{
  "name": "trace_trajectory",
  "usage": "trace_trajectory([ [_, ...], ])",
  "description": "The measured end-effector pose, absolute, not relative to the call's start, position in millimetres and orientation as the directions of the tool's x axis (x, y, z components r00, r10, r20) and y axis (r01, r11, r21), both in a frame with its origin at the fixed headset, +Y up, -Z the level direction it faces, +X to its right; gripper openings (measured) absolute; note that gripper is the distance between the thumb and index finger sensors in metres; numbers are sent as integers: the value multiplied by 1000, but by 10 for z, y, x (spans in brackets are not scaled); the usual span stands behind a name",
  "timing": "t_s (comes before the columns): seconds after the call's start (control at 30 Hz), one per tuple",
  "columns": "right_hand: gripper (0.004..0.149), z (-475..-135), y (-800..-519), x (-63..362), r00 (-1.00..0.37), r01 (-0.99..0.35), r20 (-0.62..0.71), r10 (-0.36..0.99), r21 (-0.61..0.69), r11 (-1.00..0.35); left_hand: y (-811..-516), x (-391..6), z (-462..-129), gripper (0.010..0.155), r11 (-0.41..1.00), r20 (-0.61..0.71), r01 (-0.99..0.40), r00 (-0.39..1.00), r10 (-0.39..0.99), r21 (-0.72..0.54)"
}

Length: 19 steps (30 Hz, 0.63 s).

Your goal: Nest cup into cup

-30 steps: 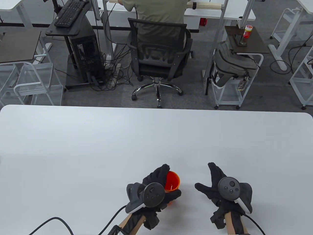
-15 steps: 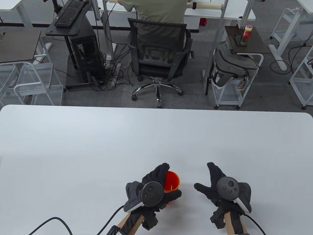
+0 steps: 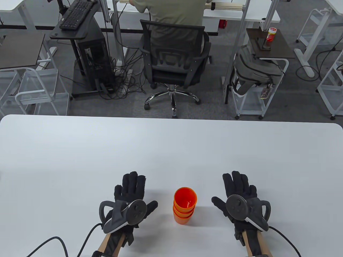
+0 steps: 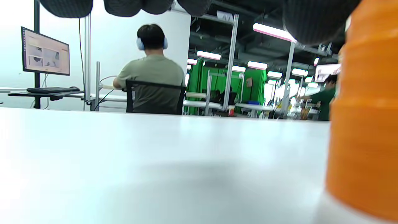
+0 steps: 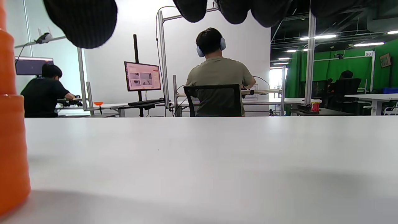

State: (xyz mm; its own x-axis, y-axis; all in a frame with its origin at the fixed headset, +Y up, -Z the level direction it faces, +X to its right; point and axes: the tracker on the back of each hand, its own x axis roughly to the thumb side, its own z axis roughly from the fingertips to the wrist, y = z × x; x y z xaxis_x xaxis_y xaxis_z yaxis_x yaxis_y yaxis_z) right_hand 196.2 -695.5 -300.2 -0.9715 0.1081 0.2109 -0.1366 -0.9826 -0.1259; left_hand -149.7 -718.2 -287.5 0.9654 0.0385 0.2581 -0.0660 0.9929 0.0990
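Observation:
A stack of orange cups (image 3: 184, 205), nested one inside another, stands upright on the white table (image 3: 171, 150) near its front edge. It shows at the right edge of the left wrist view (image 4: 363, 124) and at the left edge of the right wrist view (image 5: 11, 146). My left hand (image 3: 130, 194) lies flat and open on the table to the left of the stack, apart from it. My right hand (image 3: 239, 188) lies flat and open to the right of the stack, apart from it. Both hands are empty.
The table's far edge (image 3: 171, 119) faces a person in an office chair (image 3: 174, 61), with desks and carts on the floor beyond. Cables (image 3: 53, 242) trail from both wrists off the front edge.
My left hand has let go of the cup stack and moved left, flattening on the table. My right hand has also flattened, palm down. The stack stands free.

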Motion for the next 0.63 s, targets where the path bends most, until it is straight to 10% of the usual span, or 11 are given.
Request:
trace_trajectory([
  [0.63, 90, -3059, -7129, 1906, -979, 27, 201, -42, -77, -997, -7532, -1614, -2945, 100, 993, 229, 110, 967, -116, 41],
])
